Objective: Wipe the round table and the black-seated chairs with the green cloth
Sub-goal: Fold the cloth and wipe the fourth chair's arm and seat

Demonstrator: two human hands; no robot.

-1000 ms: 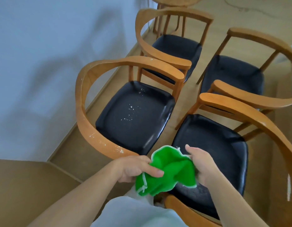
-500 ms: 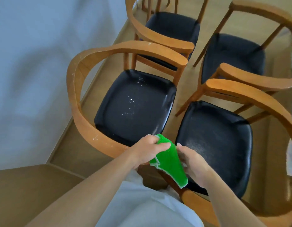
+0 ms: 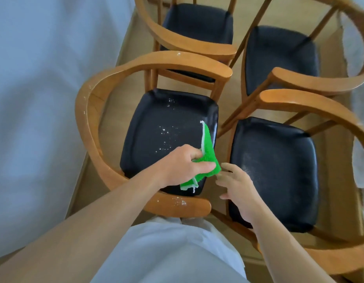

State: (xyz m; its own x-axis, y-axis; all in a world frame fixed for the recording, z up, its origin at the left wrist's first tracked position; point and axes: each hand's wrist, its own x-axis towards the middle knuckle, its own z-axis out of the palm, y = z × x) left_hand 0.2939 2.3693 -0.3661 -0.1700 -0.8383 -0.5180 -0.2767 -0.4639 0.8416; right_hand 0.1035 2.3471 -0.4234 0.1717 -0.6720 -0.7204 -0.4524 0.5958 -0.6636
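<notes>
Now my left hand point(image 3: 182, 165) alone grips the cloth point(image 3: 205, 158) — right hand point(image 3: 236, 184) let go.
Cloth hangs over the speckled seat point(image 3: 156, 127); right fingers spread, empty.

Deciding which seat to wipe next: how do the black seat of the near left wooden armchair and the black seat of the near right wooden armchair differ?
The near left chair's black seat carries scattered white specks or droplets; the near right chair's black seat shows only a faint dull smear. The left hand holds the green cloth over the left seat; the empty right hand hovers at the right seat's edge. Both are glossy black in curved wooden frames.
</notes>
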